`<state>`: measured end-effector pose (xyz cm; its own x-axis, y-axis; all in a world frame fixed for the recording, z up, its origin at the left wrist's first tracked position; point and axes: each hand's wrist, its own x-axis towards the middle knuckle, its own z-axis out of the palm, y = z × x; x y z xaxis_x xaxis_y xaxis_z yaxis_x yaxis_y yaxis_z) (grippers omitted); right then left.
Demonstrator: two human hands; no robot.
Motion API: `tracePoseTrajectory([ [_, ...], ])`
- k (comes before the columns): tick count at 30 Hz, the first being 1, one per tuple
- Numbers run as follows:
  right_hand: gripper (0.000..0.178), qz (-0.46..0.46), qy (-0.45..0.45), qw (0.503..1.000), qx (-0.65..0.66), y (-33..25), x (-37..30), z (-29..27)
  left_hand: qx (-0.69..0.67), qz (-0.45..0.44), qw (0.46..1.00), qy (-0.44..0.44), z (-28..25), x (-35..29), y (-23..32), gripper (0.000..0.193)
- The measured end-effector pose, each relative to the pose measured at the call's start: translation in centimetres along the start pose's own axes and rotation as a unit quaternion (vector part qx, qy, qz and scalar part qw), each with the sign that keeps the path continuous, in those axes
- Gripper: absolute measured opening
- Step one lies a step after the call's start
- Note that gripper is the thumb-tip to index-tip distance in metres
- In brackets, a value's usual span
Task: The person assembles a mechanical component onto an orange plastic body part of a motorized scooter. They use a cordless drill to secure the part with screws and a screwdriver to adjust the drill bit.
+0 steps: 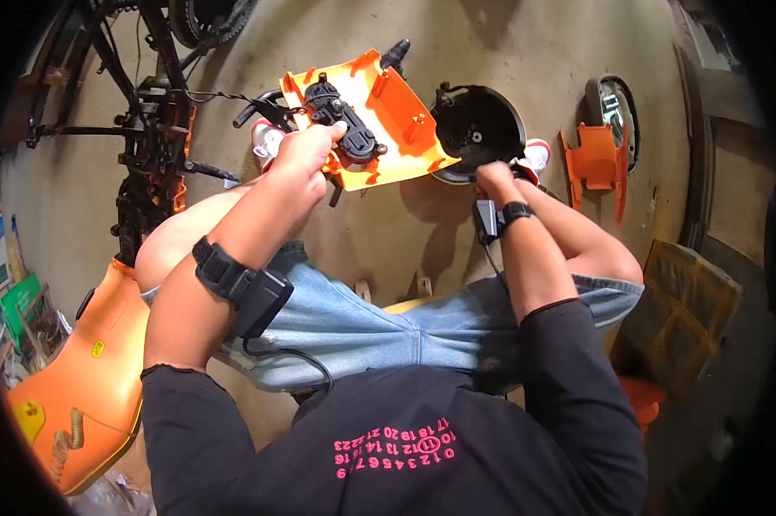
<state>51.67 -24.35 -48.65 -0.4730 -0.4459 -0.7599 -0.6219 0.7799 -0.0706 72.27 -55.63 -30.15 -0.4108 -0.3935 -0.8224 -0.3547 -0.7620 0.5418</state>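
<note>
My left hand (300, 162) is closed on the near left edge of an orange plastic panel (394, 119), a shell-shaped cover lifted above the floor with its inner side up. A black plastic fitting (343, 123) with rounded ends lies against that inner side, and my thumb presses on it. My right hand (496, 181) is curled into a fist to the right of the panel, below a round black basin (491, 120). Whatever its fingers may hold is hidden from this view. Behind the panel's far edge a dark tool-like handle (396, 55) shows in part.
A bare black bike frame (151, 129) with cables stands at the left. Another orange cover (598, 163) leans by a black-rimmed part (622, 103) on the right. A large orange body panel (91, 370) lies lower left, and a worn box (684, 301) stands right.
</note>
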Motion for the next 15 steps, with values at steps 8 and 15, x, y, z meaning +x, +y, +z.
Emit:
tracePoseTrajectory([
  [8,0.023,0.253,0.135,0.909,0.303,2.8,3.8,-5.1,0.008,-0.006,1.000,-0.007,1.6,-3.5,1.4,0.028],
  [15,0.035,0.198,0.264,0.887,0.322,3.0,9.1,0.2,-0.014,-0.030,0.999,0.015,-1.4,-6.6,2.5,0.027],
])
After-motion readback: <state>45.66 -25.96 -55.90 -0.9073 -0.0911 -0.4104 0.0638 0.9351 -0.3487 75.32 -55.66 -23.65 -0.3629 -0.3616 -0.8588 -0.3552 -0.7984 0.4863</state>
